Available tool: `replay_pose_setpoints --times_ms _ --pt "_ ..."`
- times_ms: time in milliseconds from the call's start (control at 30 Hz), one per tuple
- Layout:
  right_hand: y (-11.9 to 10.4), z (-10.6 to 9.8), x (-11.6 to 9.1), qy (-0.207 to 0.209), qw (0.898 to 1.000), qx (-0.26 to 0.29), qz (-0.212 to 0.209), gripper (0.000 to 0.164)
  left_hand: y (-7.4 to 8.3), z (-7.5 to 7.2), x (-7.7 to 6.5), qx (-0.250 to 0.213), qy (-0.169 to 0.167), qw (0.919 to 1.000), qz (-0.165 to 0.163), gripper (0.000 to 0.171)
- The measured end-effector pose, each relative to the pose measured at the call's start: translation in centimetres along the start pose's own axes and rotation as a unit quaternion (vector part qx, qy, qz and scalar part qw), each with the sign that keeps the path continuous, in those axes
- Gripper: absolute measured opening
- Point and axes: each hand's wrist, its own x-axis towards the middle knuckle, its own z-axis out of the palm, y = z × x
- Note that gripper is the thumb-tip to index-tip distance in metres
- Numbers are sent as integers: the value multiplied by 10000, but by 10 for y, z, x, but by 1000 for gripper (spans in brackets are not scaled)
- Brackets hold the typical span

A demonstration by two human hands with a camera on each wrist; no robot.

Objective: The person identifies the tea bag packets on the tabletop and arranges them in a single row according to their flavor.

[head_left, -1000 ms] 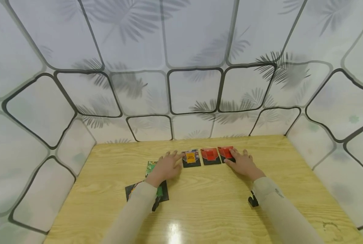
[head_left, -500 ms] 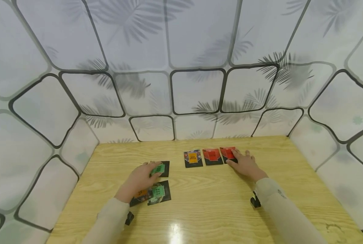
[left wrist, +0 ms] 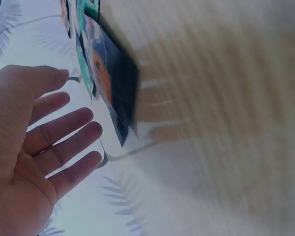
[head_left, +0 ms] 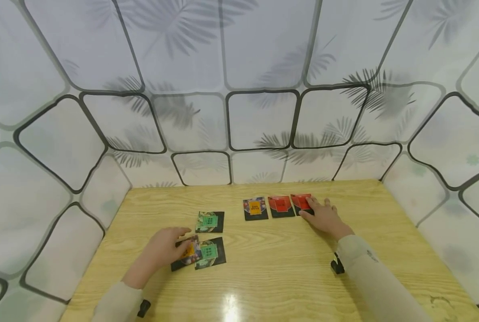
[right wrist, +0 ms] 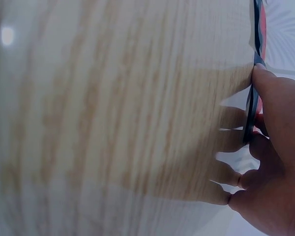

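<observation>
My left hand [head_left: 163, 246] is over the left end of an orange-labelled dark card [head_left: 193, 253], its fingers loosely extended. In the left wrist view the fingers [left wrist: 71, 152] are spread apart, with nothing between them and the card [left wrist: 108, 73] beyond. That card overlaps a green-labelled card [head_left: 211, 253]; a second green-labelled card [head_left: 210, 222] lies just behind. At the right end of a row, my right hand [head_left: 324, 219] rests its fingertips on a red card [head_left: 300, 202]. The right wrist view has the thumb at that card's edge [right wrist: 250, 113].
Left of the touched red card lie another red card [head_left: 281, 206] and an orange-labelled card [head_left: 255, 208] in line. The wood-grain table [head_left: 263, 264] meets a patterned fabric wall [head_left: 259, 120] behind and at both sides. Black straps hang by both wrists.
My left hand has moved from the back orange-labelled card leftward and toward me, past the green-labelled cards, uncovering them. The right hand has stayed on its red card.
</observation>
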Motion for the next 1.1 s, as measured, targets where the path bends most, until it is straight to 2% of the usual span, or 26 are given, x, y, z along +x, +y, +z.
replay_pose_setpoints --times_ms 167,333,433,600,667,900,1100 --pt "0 0 0 31 10000 -1 5 81 -4 2 -13 59 -238 9996 115 33" --pt "1 1 -1 63 9999 -82 -21 80 -4 6 -23 244 -179 9987 417 36" --pt "1 1 -2 52 9999 -103 -28 80 -3 6 -27 400 -97 9987 285 42" --pt "2 2 -2 66 9999 -83 -58 81 -7 7 -31 1203 147 9926 -47 43" --pt "5 4 -1 48 10000 -45 -53 82 -9 7 -31 1381 162 9902 -93 42" --pt "5 6 0 120 9998 -86 -120 82 -10 1 -34 1227 284 9919 -130 38" --pt "-2 1 -2 123 9998 -136 -62 80 -10 2 -37 1128 469 9925 -48 49"
